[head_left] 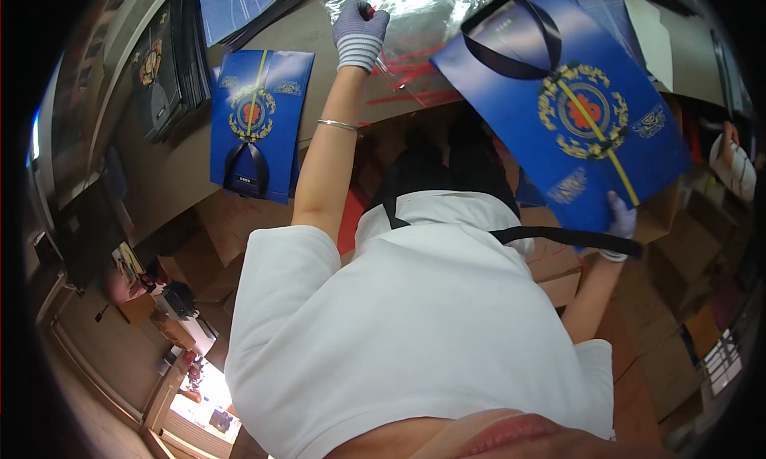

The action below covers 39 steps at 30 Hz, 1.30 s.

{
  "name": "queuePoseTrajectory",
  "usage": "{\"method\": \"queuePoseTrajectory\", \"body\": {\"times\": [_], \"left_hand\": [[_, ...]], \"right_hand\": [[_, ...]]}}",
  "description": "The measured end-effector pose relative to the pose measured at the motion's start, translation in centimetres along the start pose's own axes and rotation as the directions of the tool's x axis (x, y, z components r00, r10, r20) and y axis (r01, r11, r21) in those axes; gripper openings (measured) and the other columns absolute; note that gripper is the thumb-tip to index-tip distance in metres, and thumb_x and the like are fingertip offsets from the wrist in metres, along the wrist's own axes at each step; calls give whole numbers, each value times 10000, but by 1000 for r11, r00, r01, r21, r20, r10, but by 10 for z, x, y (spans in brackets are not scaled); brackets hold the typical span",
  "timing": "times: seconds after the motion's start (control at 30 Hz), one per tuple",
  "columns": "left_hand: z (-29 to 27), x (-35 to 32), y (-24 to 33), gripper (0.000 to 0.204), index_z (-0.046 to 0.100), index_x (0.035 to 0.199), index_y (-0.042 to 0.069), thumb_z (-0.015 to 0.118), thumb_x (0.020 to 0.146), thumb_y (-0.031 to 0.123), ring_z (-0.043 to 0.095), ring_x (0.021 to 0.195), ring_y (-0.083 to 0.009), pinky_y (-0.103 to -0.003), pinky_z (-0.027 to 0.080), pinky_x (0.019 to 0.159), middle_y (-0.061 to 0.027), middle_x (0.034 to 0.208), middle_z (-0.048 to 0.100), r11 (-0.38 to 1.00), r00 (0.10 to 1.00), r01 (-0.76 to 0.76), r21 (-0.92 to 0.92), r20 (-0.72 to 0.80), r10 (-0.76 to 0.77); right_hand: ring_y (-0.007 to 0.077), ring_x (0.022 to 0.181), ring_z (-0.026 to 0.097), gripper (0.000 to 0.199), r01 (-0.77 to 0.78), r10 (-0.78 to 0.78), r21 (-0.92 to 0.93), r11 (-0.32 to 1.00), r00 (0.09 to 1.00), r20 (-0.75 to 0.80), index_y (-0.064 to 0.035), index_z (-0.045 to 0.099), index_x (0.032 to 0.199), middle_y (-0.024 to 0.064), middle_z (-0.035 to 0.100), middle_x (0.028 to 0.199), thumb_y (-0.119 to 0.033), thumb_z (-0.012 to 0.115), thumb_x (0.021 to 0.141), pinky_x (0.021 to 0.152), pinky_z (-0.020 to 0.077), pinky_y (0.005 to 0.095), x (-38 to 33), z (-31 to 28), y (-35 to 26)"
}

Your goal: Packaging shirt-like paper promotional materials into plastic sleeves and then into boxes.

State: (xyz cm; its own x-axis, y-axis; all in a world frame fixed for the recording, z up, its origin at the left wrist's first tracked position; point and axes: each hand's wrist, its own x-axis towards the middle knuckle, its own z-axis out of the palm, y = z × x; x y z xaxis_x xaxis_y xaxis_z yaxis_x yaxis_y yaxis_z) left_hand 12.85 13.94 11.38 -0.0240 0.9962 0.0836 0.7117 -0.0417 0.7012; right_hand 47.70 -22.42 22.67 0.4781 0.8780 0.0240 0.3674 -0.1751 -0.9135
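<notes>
My right hand (619, 223), in a pale knit glove, grips the lower edge of a large blue paper gift bag (511, 108). The bag is tilted, its black ribbon handle at the upper end and a yellow stripe across a round red-and-gold emblem. Only part of that hand shows; the bag hides some fingers. At the table's edge my left hand (359, 37), in a grey glove with a striped cuff, is closed on a clear plastic bag (427, 16) with red strips. A bit of red shows at its fingertips. The plastic spreads from there toward the blue bag.
Another blue gift bag (254, 116) lies on the table (179, 176) to the left. Beside it is a stack of dark bags (169, 72), with flat blue pieces (247, 8) farther back. Cardboard boxes (662, 299) stand below on the right. Another person's gloved hand (732, 168) appears far right.
</notes>
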Motion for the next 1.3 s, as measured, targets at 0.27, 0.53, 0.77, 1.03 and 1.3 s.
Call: {"method": "queuePoseTrajectory", "body": {"times": [0.27,0.53,0.77,1.03,1.3], "left_hand": [[4,-23,-1,250,618,702,88,623,674,336,569,754,-283,-392,436,712,-108,752,599,976,979,-197,95,75,190],[7,-49,-4,225,578,865,88,601,651,152,532,875,-291,-384,406,775,-95,888,572,867,944,-323,379,199,265],[2,-70,-43,125,604,728,67,617,671,177,556,786,-278,-394,417,733,-111,764,581,970,997,-60,237,71,44],[-14,-88,-29,81,615,741,55,630,701,125,564,693,-278,-357,444,655,-108,716,587,963,963,-249,100,-79,257],[-22,-95,-27,60,605,713,57,606,696,115,558,711,-289,-379,429,657,-114,718,587,978,980,-181,100,-70,188]], "right_hand": [[104,676,496,380,-673,631,363,645,737,244,-5,518,1058,13,534,790,-100,599,699,622,409,208,5,14,-37],[78,633,508,251,-645,553,403,649,764,333,-39,572,925,-31,516,698,-139,654,710,633,444,211,28,59,14],[97,656,517,261,-558,538,504,660,819,202,-50,572,908,-18,518,705,-156,680,695,640,452,232,24,69,42],[124,687,542,289,-536,551,621,572,812,194,-33,538,969,21,542,782,-95,656,712,648,481,259,8,78,52],[197,828,578,380,-507,586,721,472,792,174,-1,500,1082,93,575,962,-90,618,732,762,493,313,-16,93,32]]}}
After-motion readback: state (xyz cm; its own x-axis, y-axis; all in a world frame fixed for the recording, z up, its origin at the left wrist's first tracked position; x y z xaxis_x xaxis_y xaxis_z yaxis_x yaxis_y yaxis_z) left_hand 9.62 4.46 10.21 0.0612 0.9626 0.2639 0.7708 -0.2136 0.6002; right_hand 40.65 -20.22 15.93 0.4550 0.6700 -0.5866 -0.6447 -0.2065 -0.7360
